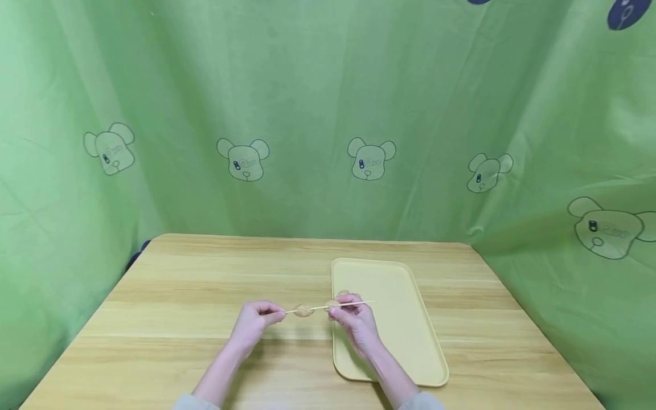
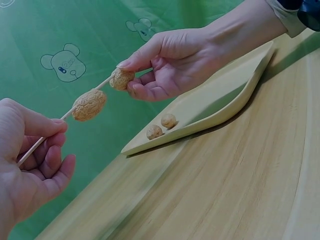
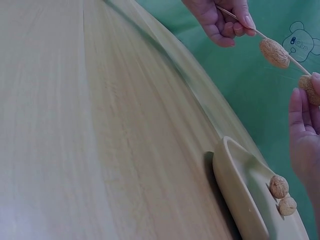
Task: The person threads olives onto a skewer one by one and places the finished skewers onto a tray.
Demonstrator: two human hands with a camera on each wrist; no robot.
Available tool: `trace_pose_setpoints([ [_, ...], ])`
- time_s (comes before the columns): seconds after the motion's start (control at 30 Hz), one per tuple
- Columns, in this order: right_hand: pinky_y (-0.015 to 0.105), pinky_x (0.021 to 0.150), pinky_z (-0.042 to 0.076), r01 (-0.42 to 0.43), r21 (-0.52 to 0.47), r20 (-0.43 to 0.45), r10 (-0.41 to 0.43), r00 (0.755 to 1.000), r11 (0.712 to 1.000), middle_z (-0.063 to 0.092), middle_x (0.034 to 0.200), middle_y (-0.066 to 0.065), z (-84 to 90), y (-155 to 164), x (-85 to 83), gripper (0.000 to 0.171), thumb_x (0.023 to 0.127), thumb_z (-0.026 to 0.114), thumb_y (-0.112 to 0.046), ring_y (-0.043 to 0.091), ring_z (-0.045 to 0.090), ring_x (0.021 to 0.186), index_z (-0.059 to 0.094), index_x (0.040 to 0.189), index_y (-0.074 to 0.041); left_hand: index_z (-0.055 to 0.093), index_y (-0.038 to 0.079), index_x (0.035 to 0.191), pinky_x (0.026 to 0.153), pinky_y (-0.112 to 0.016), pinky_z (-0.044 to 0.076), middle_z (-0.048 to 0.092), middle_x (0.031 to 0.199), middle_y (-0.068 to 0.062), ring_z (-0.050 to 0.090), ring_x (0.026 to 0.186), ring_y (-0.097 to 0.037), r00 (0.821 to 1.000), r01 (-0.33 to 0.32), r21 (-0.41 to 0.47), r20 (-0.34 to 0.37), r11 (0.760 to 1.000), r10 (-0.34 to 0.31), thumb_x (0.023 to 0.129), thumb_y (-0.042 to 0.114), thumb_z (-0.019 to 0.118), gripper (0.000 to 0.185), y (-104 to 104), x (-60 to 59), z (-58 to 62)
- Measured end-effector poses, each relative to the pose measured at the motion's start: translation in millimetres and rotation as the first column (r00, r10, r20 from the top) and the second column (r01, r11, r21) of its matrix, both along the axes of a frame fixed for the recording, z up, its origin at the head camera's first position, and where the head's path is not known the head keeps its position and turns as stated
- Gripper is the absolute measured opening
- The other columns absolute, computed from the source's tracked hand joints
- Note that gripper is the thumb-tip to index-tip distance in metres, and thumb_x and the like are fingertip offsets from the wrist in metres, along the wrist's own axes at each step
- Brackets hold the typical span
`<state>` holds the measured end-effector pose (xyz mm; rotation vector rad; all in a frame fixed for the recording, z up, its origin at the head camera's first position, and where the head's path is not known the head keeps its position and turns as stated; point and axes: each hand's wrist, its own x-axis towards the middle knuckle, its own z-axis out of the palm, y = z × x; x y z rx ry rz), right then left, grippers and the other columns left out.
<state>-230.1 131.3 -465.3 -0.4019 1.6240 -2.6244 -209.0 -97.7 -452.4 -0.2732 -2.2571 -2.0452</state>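
Note:
A thin wooden skewer (image 1: 328, 307) is held level above the table between both hands. My left hand (image 1: 256, 320) pinches its left end (image 2: 37, 145). One tan walnut-like nut (image 2: 89, 105) sits threaded mid-skewer. My right hand (image 1: 353, 319) pinches a second nut (image 2: 121, 79) on the skewer between thumb and forefinger. Two loose nuts (image 2: 161, 126) lie on the yellow tray (image 1: 410, 341), also seen in the right wrist view as nuts (image 3: 282, 195).
The wooden table (image 1: 179, 319) stretches left of the tray. Green cloth with bear prints (image 1: 369, 159) hangs behind and on both sides, close to the table's edges.

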Motion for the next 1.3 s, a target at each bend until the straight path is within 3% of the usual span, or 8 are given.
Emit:
trace_pose_setpoints([
  [0.13,0.021,0.073,0.052,-0.004,-0.007,-0.005,0.004,1.000,1.000,0.047,0.099,0.004,-0.4,-1.2,0.1,0.030,0.078,0.054,0.018,0.010,0.060,0.076,0.061,0.087,-0.010,0.068,-0.003,0.081,0.071,-0.028,0.046,0.065,0.076,-0.003,0.057,0.074,-0.014,1.000,-0.003,-0.004,0.008,1.000,0.003,0.076,0.005,0.067,0.010,0.3,-1.3,-0.7],
  [0.3,0.021,0.073,0.052,-0.018,-0.005,-0.020,0.018,1.000,1.000,0.050,0.096,0.002,-2.1,-1.9,0.4,0.030,0.078,0.054,0.016,0.009,0.060,0.076,0.062,0.088,-0.011,0.066,-0.008,0.084,0.073,-0.028,0.046,0.065,0.078,-0.007,0.057,0.074,-0.015,0.997,-0.031,-0.011,0.077,0.999,0.032,0.077,0.000,0.067,0.012,2.8,-1.4,2.1],
  [1.07,0.022,0.073,0.052,-0.060,0.004,-0.008,0.060,0.998,0.998,0.058,0.086,0.001,-1.4,-6.8,2.0,0.028,0.080,0.054,0.016,0.011,0.060,0.074,0.061,0.089,-0.010,0.066,-0.008,0.084,0.073,-0.030,0.045,0.065,0.077,-0.007,0.056,0.075,-0.015,0.996,-0.034,-0.007,0.086,0.999,0.035,0.076,0.000,0.067,0.012,4.3,0.4,1.9],
  [1.3,0.022,0.071,0.053,-0.048,-0.007,0.019,0.048,0.999,0.999,0.059,0.086,0.003,-1.8,-7.7,2.7,0.027,0.078,0.054,0.017,0.012,0.061,0.073,0.061,0.089,-0.008,0.067,-0.007,0.085,0.075,-0.031,0.044,0.066,0.078,-0.006,0.057,0.076,-0.016,0.997,-0.009,-0.027,0.080,1.000,0.011,0.077,0.002,0.066,0.012,4.7,1.6,1.6],
])
